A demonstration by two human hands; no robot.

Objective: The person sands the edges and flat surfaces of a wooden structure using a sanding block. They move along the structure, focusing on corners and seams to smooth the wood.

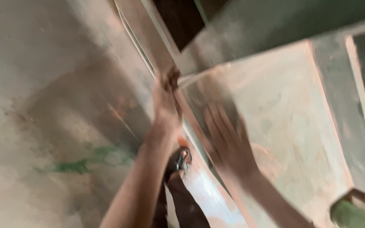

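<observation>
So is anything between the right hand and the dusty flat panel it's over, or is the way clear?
Nothing visible stands between them. The right hand lies spread, fingers open, right over the dusty flat panel; motion blur hides whether the palm touches. The left hand grips the long narrow board beside the panel's edge, not in the way.

It looks like a workshop. The concrete floor (pixel 43 126) is dusty with green paint spots, and dusty wooden boards (pixel 284 118) and long planks (pixel 142 38) lie on it.
</observation>
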